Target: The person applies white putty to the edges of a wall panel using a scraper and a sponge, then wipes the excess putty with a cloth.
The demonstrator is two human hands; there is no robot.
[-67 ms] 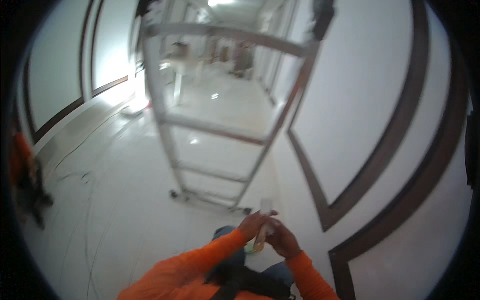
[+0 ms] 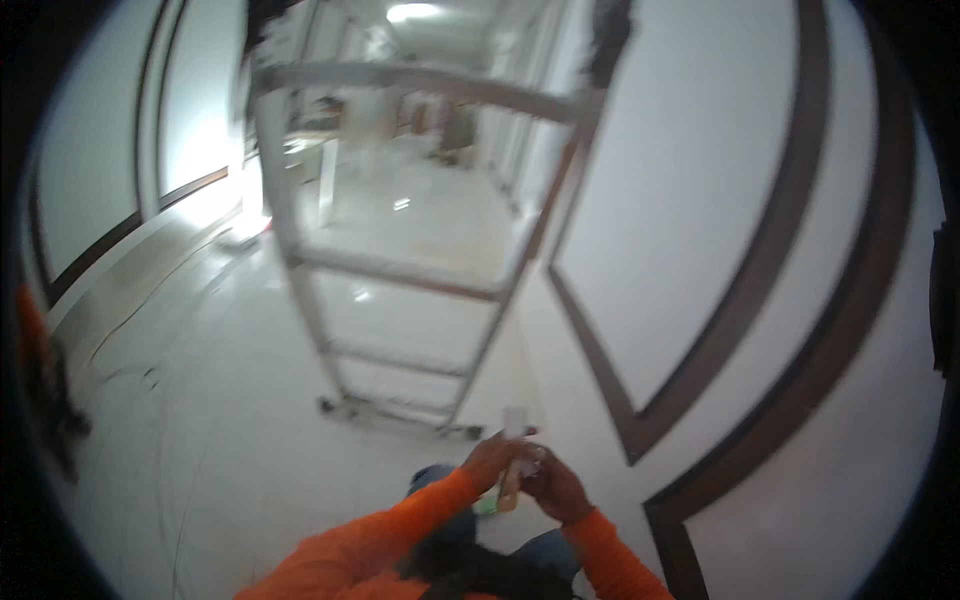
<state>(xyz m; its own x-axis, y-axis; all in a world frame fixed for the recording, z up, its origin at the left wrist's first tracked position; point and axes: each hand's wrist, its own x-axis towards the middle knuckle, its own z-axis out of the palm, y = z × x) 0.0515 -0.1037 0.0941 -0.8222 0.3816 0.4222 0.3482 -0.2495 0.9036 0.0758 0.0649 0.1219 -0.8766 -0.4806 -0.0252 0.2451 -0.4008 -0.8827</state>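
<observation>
Mid-corridor: tall grey metal ladder-like frame [image 2: 400, 272] on dark feet [image 2: 468, 432] (too blurred to tell from wheels).
Right side: white wall panels [image 2: 690, 150] edged with dark-brown trim [image 2: 810, 100].
Left side: thin dark cable [image 2: 126, 322] on the glossy white floor [image 2: 250, 370].
Overhead: bright white ceiling light [image 2: 411, 12].

Panelled corridor worksite [image 2: 240, 350], metal rung frame [image 2: 400, 273]

Pale and bright at left and far, greyer near at right, with soft blur throughout.
The far ceiling light [image 2: 411, 12] burns out to plain white, and a harsh glow bleaches the left wall [image 2: 200, 140] near its base. Small glints shine off the glossy floor [image 2: 225, 345]. Blur softens the frame [image 2: 395, 272] and smears the left hand [image 2: 492, 459] and right hand [image 2: 556, 487]. Fisheye distortion bows the right trim [image 2: 890, 180], and black vignetting swallows the corners.
</observation>
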